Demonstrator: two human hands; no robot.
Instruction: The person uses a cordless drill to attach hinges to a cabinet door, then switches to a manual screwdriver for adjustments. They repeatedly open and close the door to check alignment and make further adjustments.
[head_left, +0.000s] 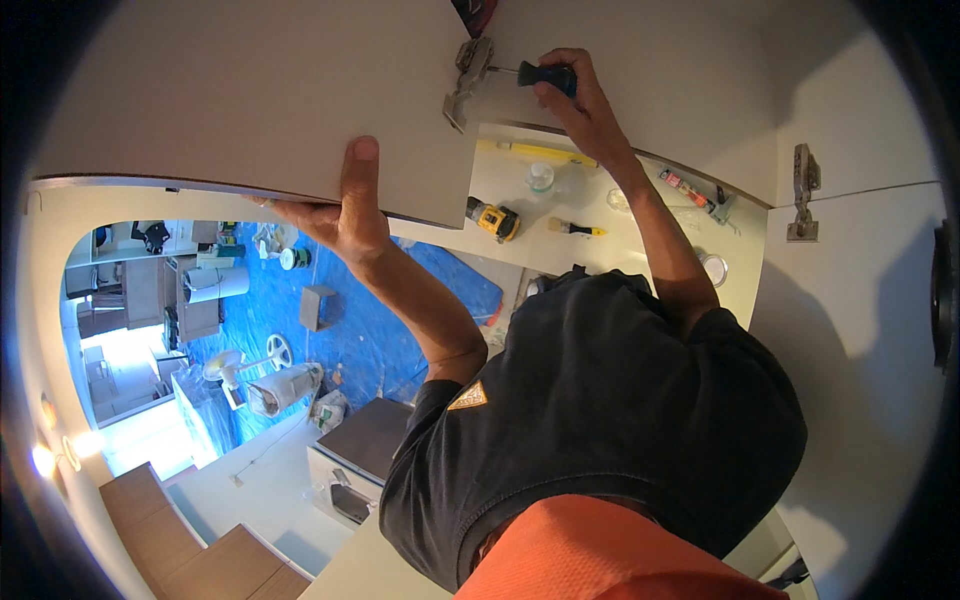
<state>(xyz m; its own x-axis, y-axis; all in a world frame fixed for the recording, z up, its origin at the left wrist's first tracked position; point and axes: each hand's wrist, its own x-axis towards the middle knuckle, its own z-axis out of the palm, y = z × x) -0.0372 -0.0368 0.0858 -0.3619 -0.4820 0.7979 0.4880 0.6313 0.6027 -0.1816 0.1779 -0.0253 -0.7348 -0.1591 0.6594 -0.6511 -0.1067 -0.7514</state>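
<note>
Now I've got the metal hinge (466, 82) at the right edge of the pale panel (250, 100), steeply upright, just left of the nearer right hand (592, 112), which grips a screwdriver (549, 78) aimed sideways at it, while the left hand (352, 215) clasps the panel's lower edge.

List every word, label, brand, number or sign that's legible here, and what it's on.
No text is clear enough to quote.
Yellow patch on the dark shirt: markings too small.
Yellow-and-black drill: any lettering too small.
Red tube: print too blurred.
Screwdriver in the right hand: no lettering discernible.
</note>
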